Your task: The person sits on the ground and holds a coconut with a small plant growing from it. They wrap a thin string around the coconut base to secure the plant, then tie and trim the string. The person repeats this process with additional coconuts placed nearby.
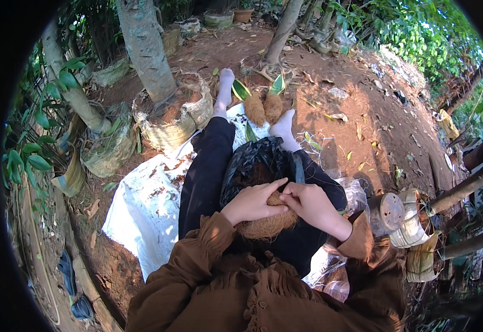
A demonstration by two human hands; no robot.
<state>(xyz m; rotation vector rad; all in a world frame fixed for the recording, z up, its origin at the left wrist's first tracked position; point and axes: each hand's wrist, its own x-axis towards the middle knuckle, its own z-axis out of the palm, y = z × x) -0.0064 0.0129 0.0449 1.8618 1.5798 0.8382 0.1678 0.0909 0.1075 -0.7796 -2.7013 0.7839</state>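
Observation:
A brown bundle of coconut fibre [266, 227] rests in my lap. My left hand [252, 202] curves over its top from the left, thumb and fingers gripping it. From the other side my right hand [312, 205] pinches the fibre, its fingertips close to those of the left. What lies inside the bundle is hidden under my hands. Just beyond them, a black plastic bag [261, 155] lies open between my legs, with dark material inside. Between my feet lie two fibre-wrapped balls, a left one [254, 110] and a right one [273, 107], each with a green, yellow-edged leaf.
I sit on a white sack sheet [144, 213] strewn with soil crumbs. A sack planter [172, 124] surrounds a tree trunk [146, 52] ahead left. To my right stand a grey cylinder with holes [386, 214] and clear plastic [353, 193]. Dark sandals [67, 271] lie at lower left.

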